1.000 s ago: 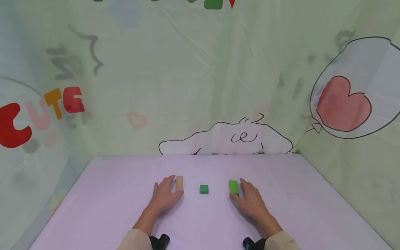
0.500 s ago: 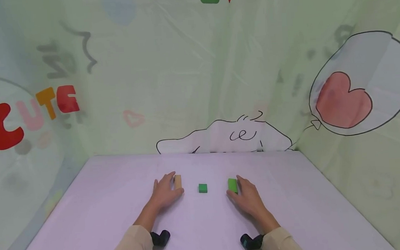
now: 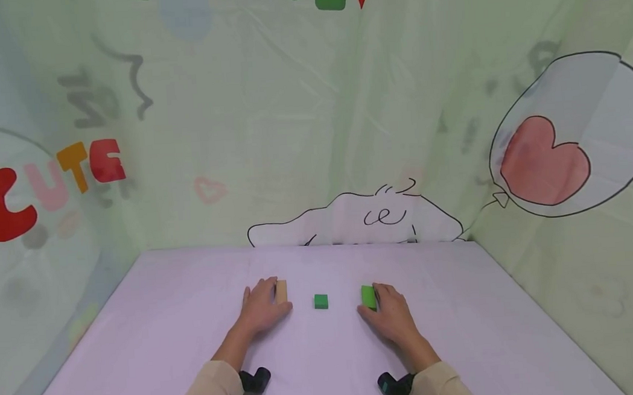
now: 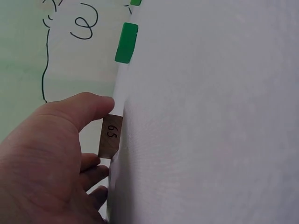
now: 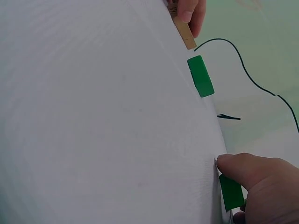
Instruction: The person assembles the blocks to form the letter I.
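My left hand [image 3: 261, 308] is around a plain wooden block [image 3: 281, 291] lying on the table, its fingers along the left side and the thumb by the near right corner. In the left wrist view, the block's end face [image 4: 110, 136], marked 65, sits between thumb and fingers. On the other side my right hand [image 3: 393, 315] holds a light green block [image 3: 368, 297], thumb at its near left and fingers along its right. The right wrist view shows the thumb over this block's end [image 5: 231, 192]. Between the hands lies a small dark green cube [image 3: 321, 302], touched by neither.
A pale lilac cloth covers the table [image 3: 327, 366]. Printed curtains [image 3: 291, 132] stand behind it and at both sides. Black wrist cameras [image 3: 256, 380] hang from both wrists, close above the cloth.
My right fingers have closed in against the light green block's right side. The left hand stays about the same at the wooden block. The head view has shifted slightly.
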`<action>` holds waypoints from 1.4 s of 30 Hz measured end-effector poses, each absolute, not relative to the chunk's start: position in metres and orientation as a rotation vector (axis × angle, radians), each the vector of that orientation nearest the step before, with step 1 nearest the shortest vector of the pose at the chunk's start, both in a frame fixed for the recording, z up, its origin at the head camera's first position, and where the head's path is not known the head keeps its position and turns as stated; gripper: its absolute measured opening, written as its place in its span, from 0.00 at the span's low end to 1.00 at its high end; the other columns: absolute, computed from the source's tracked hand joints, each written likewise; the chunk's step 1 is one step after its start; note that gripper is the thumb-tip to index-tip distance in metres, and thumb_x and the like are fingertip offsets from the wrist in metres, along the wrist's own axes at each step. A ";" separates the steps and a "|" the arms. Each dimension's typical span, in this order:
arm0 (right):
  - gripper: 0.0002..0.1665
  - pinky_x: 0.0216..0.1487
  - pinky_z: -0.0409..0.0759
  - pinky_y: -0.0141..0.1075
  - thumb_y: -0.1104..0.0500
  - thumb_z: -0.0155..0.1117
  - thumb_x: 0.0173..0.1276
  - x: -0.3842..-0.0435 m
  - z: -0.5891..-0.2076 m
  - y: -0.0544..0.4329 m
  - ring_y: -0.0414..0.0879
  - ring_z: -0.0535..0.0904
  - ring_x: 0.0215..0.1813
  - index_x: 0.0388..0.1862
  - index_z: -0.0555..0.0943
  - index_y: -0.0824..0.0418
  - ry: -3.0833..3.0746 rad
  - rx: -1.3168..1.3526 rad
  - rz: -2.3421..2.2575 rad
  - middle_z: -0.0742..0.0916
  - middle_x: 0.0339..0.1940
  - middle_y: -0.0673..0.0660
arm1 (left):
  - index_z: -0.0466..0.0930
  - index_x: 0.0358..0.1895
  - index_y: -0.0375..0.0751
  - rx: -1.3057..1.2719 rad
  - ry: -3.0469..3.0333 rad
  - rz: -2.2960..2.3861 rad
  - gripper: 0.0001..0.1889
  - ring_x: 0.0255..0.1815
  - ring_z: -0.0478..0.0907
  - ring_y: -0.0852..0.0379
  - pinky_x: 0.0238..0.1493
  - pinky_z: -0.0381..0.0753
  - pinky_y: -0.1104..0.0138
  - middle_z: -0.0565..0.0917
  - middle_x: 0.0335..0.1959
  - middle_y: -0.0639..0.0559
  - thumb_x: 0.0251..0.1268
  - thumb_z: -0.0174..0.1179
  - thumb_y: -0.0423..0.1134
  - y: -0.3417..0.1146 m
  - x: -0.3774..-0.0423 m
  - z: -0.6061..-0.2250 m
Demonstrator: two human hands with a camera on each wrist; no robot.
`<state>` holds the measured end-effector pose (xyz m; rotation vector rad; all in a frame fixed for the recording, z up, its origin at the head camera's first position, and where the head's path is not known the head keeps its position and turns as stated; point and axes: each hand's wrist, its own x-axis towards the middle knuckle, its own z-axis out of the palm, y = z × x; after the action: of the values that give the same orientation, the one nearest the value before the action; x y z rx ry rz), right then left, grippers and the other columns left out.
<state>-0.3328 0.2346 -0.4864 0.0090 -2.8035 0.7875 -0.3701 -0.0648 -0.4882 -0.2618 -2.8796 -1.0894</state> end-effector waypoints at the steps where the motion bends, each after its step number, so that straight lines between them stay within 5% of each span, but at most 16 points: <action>1: 0.40 0.66 0.76 0.61 0.52 0.70 0.68 -0.333 -0.487 0.235 0.71 0.74 0.67 0.70 0.70 0.76 -2.803 0.010 0.785 0.76 0.69 0.75 | 0.65 0.75 0.30 -0.266 -2.876 -1.086 0.41 0.82 0.58 0.33 0.82 0.42 0.36 0.70 0.76 0.33 0.61 0.65 0.47 -0.065 -0.370 -0.489; 42: 0.44 0.70 0.74 0.60 0.52 0.72 0.69 -0.330 -0.486 0.238 0.69 0.73 0.70 0.72 0.66 0.76 -2.848 -0.031 0.963 0.75 0.70 0.75 | 0.67 0.75 0.33 -0.268 -2.871 -0.996 0.41 0.81 0.60 0.36 0.82 0.46 0.37 0.71 0.76 0.37 0.61 0.69 0.49 -0.064 -0.370 -0.495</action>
<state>-0.3298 0.2385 -0.4863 -0.0314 -2.8478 0.9633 -0.3705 -0.0640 -0.4951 -0.2684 -2.8706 -0.9964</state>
